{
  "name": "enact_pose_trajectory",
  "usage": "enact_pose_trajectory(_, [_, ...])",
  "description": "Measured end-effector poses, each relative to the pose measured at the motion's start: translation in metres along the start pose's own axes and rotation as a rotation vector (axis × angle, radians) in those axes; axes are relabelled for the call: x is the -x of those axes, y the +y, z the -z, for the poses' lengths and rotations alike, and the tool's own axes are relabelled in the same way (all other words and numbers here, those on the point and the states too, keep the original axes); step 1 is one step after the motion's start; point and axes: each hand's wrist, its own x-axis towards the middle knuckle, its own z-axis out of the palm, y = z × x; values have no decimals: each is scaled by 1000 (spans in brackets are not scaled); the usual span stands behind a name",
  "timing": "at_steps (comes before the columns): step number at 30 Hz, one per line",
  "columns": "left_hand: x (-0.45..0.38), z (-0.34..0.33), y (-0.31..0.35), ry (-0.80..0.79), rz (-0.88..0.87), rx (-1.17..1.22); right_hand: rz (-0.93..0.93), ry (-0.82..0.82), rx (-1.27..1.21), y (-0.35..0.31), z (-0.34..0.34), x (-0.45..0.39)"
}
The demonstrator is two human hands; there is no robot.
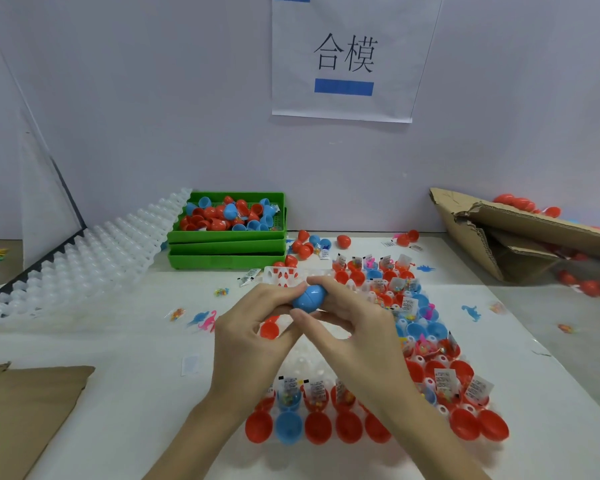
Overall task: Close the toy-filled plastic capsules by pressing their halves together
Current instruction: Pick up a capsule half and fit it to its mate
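A blue egg-shaped capsule is held above the table, its two halves joined with a seam showing across the middle. My left hand grips its left end and my right hand grips its right end, thumbs underneath. A red capsule half shows under my left palm, tucked against the hand. Below the hands lies a white holder tray with open red and blue capsule halves and toy packets standing in them.
Stacked green bins with loose capsule halves stand at the back. White empty trays lean at the left. Torn cardboard sits at the right, another piece at the front left. Small toy dinosaurs and packets are scattered on the table.
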Motion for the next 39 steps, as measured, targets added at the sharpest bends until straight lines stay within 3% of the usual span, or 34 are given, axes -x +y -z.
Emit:
enact_pose_trajectory(4, [4,-5,3,5,-113,-92,-62,83,1,0,-7,2])
enact_pose_trajectory(16, [6,-5,-3,-14,-230,-265,38,8,177,-1,-5,0])
enact_pose_trajectory(20, [4,-3,-3,-47,-218,-286,-8,-37,164,6,-2,-1])
enact_pose_trajectory(27, [0,-2,2,-70,-219,-256,-164,-113,-135,1,-2,-1])
enact_pose_trajectory(39, [-4,0,-1,-60,-302,-308,-156,-168,-141,1,1,-3])
